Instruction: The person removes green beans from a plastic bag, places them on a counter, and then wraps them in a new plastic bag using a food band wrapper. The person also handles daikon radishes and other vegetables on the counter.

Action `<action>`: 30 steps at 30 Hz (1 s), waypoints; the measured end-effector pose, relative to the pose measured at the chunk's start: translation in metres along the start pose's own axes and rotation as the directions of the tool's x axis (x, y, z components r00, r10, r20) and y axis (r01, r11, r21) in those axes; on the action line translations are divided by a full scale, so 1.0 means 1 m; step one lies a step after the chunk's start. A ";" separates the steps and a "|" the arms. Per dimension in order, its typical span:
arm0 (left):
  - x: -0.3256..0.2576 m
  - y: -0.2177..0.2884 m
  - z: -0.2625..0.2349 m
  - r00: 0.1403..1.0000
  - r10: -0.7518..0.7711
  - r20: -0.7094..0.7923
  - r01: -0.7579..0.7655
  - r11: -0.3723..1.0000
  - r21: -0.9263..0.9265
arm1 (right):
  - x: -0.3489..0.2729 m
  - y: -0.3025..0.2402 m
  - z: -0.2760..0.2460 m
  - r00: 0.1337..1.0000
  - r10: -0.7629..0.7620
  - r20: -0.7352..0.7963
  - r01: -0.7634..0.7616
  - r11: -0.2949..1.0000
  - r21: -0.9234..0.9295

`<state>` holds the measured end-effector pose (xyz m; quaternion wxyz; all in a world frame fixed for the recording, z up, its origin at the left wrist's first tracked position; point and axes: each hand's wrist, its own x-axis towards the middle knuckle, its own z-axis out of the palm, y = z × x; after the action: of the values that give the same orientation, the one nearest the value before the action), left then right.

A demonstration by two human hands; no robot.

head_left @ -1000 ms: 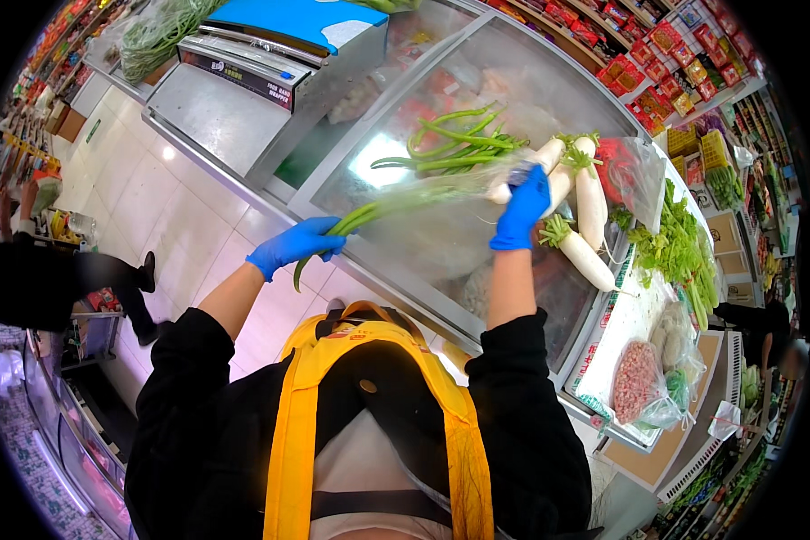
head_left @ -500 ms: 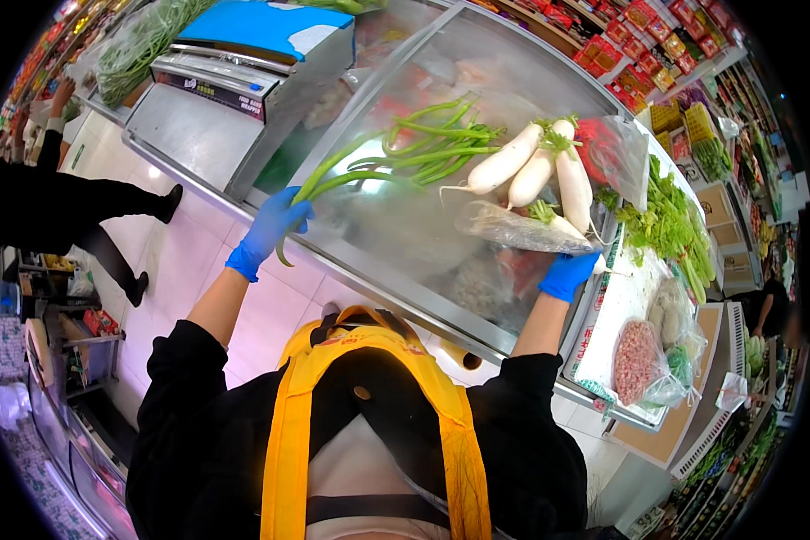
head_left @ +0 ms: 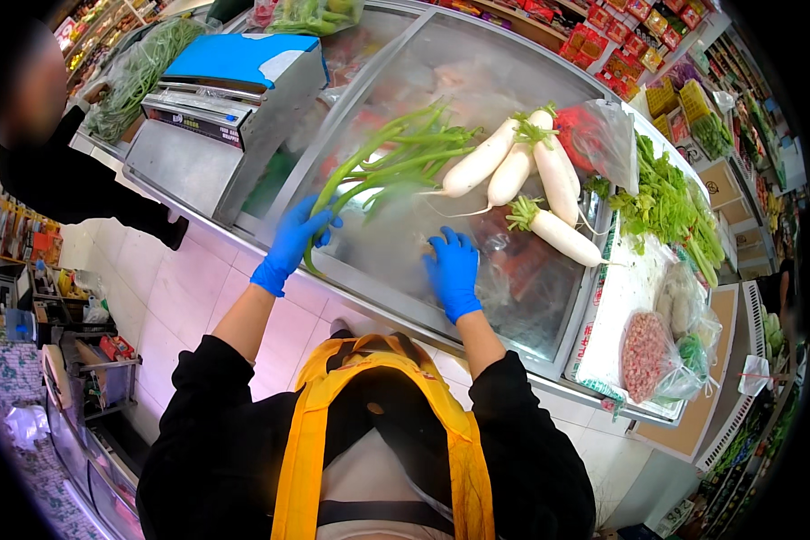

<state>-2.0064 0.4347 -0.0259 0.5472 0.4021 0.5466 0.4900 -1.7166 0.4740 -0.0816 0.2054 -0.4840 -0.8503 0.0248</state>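
Observation:
My left hand [head_left: 297, 238], in a blue glove, is closed around the lower end of a bunch of long green vegetable stalks [head_left: 373, 171]. Their far ends fan out over the fogged glass lid [head_left: 378, 261] of a chest freezer. My right hand [head_left: 454, 274], also blue-gloved, is over the glass with its fingers apart and no held thing visible. Beyond it, three white radishes [head_left: 481, 157] lie together, green tops at the far end. Another white radish [head_left: 562, 236] lies nearer, to the right of my right hand, its leafy top pointing left.
A metal film wrapper [head_left: 216, 117] with a blue top stands at the left. Bagged long beans [head_left: 144, 76] lie beyond it. At the right are leafy celery [head_left: 670, 211], a bag of pinkish pieces [head_left: 643, 355] and a red plastic bag [head_left: 589, 135]. Another person [head_left: 81, 180] stands far left.
My right hand has let go of the nearest radish and moved left over the glass. My left hand still holds the green stalks. The person at left has come further into view.

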 end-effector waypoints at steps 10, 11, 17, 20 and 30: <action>-0.062 -0.006 0.039 0.872 0.404 0.278 -0.489 0.674 0.553 | 0.021 -0.031 -0.047 0.838 0.389 0.383 -0.334 -0.188 0.923; -0.068 0.001 0.044 0.876 0.371 0.308 -0.481 0.629 0.611 | 0.021 -0.028 -0.048 0.813 0.452 0.369 -0.316 -0.190 0.930; -0.083 0.002 0.021 0.833 0.468 0.296 -0.538 0.559 0.631 | -0.037 0.043 -0.075 0.792 0.552 0.260 0.167 -0.606 0.778; -0.068 -0.017 0.002 0.806 0.590 0.050 -0.530 0.680 0.507 | -0.073 0.012 -0.118 0.748 0.578 0.326 0.236 -0.691 0.683; -0.096 -0.048 0.196 0.771 0.533 0.347 -0.637 0.639 0.431 | -0.205 -0.012 -0.131 0.763 0.624 -0.166 0.260 -0.062 0.964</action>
<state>-1.7996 0.3502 -0.0374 0.2750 0.7355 0.4440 0.4315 -1.5864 0.2764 -0.0254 0.7305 -0.2835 -0.3656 0.5024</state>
